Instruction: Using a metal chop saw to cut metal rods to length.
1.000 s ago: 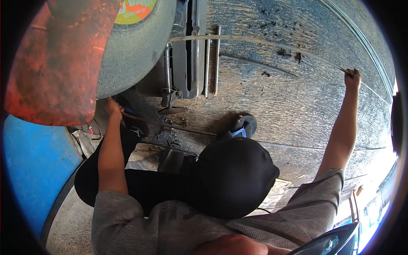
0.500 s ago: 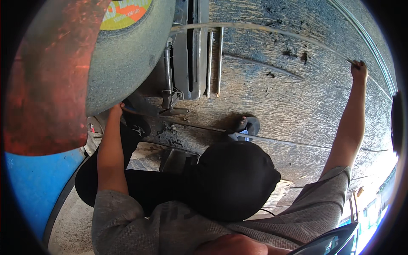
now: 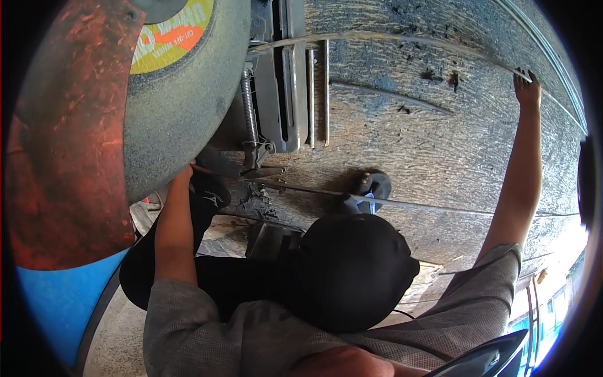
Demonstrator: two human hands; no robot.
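Note:
At the upper left is a large grey cut-off wheel (image 3: 182, 125) with a yellow and orange label, partly under a worn red guard (image 3: 75, 144). Just below its rim, my left hand (image 3: 186, 173) is closed on the end of a dark vise handle (image 3: 267, 171); the wheel partly hides the fingers. The handle meets a spring-wrapped screw (image 3: 249, 107) beside a grey metal vise (image 3: 292, 129). Far out on the right, my right hand (image 3: 527, 91) has a long thin metal rod (image 3: 402, 39) across its fingers, which look loosely curled. The rod stretches back to the vise.
Two short cut bars (image 3: 326, 94) lie beside the vise on the scorched wooden floor (image 3: 427, 157). Another thin rod (image 3: 389, 97) rests farther right. My sandalled foot (image 3: 374, 188) and black-clothed knee (image 3: 358, 276) are in front. Several long rods (image 3: 553, 50) run along the right rim.
The view has shifted, so the wheel and guard sit lower. The left hand remains at the handle. My right hand's fingers are looser and more extended around the rod.

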